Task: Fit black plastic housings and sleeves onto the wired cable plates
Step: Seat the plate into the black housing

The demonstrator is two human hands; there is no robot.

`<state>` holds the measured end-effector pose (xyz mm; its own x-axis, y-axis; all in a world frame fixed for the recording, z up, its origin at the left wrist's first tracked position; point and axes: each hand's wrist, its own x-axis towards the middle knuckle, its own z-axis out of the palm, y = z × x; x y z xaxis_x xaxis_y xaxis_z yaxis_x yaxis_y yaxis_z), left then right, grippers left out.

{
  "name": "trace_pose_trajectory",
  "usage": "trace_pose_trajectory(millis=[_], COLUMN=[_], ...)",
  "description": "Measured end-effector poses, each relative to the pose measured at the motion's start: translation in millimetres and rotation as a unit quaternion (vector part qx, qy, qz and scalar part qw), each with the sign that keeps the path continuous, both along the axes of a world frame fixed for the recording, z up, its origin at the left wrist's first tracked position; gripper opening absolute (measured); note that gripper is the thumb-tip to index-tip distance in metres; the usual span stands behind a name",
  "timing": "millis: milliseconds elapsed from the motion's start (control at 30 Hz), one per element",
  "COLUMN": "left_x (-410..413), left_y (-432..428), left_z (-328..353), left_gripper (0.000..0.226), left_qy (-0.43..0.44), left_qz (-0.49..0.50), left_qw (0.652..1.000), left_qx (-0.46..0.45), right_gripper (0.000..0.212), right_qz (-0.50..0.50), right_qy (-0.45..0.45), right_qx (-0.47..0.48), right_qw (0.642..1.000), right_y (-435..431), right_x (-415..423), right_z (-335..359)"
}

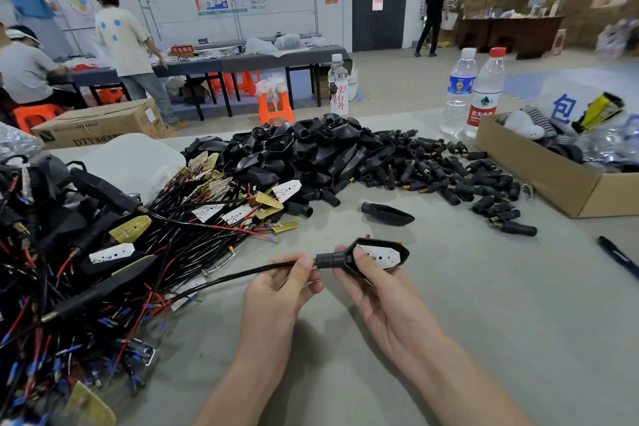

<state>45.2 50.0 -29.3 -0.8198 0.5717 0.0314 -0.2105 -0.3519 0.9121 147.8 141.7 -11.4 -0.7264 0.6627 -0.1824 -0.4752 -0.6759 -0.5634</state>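
I am pinching the black cable (242,275) with my left hand (280,287) just behind the neck of the housing (328,259), probably so I can be drawing it through. My right hand (377,290) is gripping the shell, thumb pressing the white plate (380,255) to seat it, I judge. The assembly is hovering over the table (484,304), near the middle of its near edge. The plate is lying inside the open, angular black shell, showing small yellow and dark dots.
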Motion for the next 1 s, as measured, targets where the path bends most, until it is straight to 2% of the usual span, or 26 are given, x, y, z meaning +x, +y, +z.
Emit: trace_pose_trajectory(millis=[200,267,367,467,567,667,767,867,933,1000], left_x=[-5,-6,-9,-9,-8,-7,-6,-3,-2,-1], left_y=[-2,-3,-6,-8,-9,-9,-10,-15,-21,-28], left_z=[0,1,3,6,8,9,12,18,22,28], left_gripper=[0.024,0.009,0.009,0.006,0.005,0.007,0.007,0.008,0.020,0.034], left_qy=[0.015,0.029,0.057,0.120,0.152,0.125,0.062,0.011,0.007,0.005], left_qz=[0.047,0.049,0.062,0.071,0.080,0.072,0.051,0.021,0.000,-0.028], left_qw=[0.999,0.998,0.996,0.989,0.982,0.987,0.996,1.000,1.000,1.000], left_qx=[-0.013,-0.022,-0.032,-0.059,-0.078,-0.070,-0.042,-0.002,0.005,-0.011], right_gripper=[0.014,0.019,0.028,0.023,0.037,0.048,0.050,0.033,0.019,0.019], right_qz=[-0.038,-0.044,-0.054,-0.052,-0.059,-0.071,-0.070,-0.066,-0.057,-0.042], right_qy=[-0.044,-0.047,-0.054,-0.062,-0.069,-0.084,-0.093,-0.077,-0.058,-0.040], right_qx=[0.101,0.111,0.124,0.152,0.147,0.143,0.146,0.150,0.158,0.156], right_qw=[0.993,0.992,0.989,0.985,0.985,0.984,0.982,0.984,0.984,0.986], right_y=[0,1,4,5,6,8,7,5,-2,-11], right_x=[-4,-5,-5,-3,0,2,3,3,1,-6], right_z=[-9,-9,-8,-7,-6,-6,-7,-5,-3,2])
